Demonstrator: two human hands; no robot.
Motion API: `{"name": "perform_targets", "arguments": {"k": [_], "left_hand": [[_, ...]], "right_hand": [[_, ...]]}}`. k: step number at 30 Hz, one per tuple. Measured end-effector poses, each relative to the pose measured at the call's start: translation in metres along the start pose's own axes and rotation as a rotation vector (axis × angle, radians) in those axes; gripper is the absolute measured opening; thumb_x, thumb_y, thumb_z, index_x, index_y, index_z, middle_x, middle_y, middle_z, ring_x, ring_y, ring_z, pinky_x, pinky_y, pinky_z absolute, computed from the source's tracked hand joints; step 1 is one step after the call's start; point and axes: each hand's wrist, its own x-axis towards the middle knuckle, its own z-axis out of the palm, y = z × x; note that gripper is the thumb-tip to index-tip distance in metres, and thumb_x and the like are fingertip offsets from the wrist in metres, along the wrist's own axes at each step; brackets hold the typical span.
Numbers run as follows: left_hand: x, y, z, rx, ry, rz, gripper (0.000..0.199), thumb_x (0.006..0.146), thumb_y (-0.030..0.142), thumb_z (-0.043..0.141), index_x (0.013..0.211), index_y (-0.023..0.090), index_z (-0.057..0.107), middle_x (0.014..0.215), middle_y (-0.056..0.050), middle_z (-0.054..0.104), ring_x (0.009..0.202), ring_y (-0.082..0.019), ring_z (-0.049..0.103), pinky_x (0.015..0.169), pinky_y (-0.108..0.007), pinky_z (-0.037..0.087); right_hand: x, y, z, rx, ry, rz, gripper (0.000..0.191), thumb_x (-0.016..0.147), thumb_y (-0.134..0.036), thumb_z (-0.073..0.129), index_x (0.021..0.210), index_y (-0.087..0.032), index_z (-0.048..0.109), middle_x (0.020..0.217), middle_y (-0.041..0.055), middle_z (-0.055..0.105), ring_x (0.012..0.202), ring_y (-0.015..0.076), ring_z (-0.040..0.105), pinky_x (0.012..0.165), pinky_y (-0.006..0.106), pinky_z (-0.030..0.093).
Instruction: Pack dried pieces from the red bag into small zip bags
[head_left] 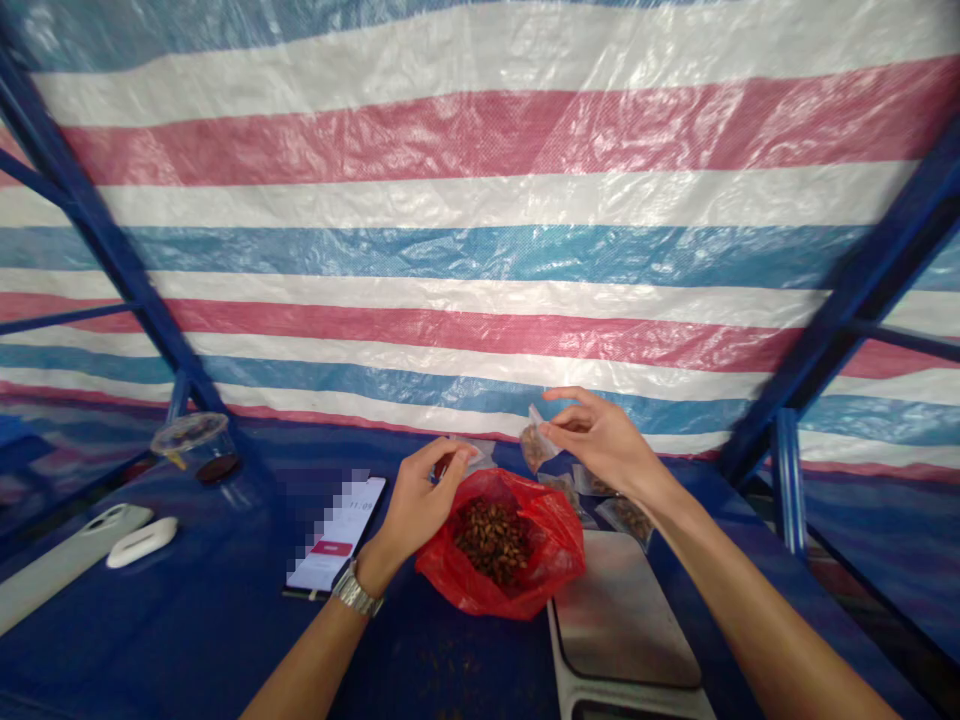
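Observation:
My right hand point(592, 435) is raised beyond the red bag, its thumb and fingers pinching a small clear plastic bag point(534, 448) with brown bits inside. My left hand point(424, 495), with a metal watch at the wrist, has thumb and fingertip closed at the edge of another clear plastic bag point(480, 455), which looks flat. Between my forearms stands an open red plastic bag point(559, 560), full of dried brown pieces point(491, 540). Several small filled bags point(628, 518) lie behind the scale, below my right hand.
A flat kitchen scale point(622, 610) sits right of the red bag. On the left are a phone with a lit screen point(337, 540), a white earbud case point(142, 542), another phone point(75, 560) and a clear plastic container point(196, 445). Striped sheeting point(480, 250) and blue frame bars point(847, 290) enclose the blue table.

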Motion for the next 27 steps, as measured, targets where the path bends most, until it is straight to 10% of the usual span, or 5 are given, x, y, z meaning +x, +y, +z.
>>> {"name": "perform_targets", "arguments": {"k": [6,13,27], "left_hand": [[-0.006,0.018,0.018,-0.475,-0.190,-0.128,0.042,0.098,0.058,0.059,0.088,0.018,0.064,0.067,0.002,0.063,0.058,-0.011,0.052,0.058,-0.023,0.042],[-0.004,0.011,0.019,-0.580,-0.250,-0.196,0.043,0.097,0.058,0.061,0.084,0.018,0.061,0.069,0.001,0.062,0.061,-0.011,0.053,0.061,-0.023,0.042],[-0.007,0.018,0.014,-0.377,-0.270,-0.059,0.032,0.101,0.042,0.057,0.079,0.019,0.056,0.074,0.003,0.053,0.067,-0.012,0.046,0.064,-0.024,0.038]], "right_hand": [[-0.029,-0.040,0.049,0.038,-0.140,-0.101,0.027,0.090,-0.026,0.069,0.117,-0.027,0.066,0.076,-0.0039,0.071,0.066,0.0158,0.067,0.062,0.027,0.051],[-0.034,-0.044,0.052,0.074,-0.295,-0.133,0.035,0.091,-0.009,0.060,0.119,-0.029,0.065,0.076,-0.0062,0.070,0.070,0.0139,0.069,0.067,0.025,0.051],[-0.035,-0.034,0.061,-0.256,0.136,-0.337,0.017,0.095,-0.015,0.057,0.104,-0.023,0.069,0.085,0.0007,0.071,0.075,0.0175,0.067,0.071,0.029,0.050]]}}
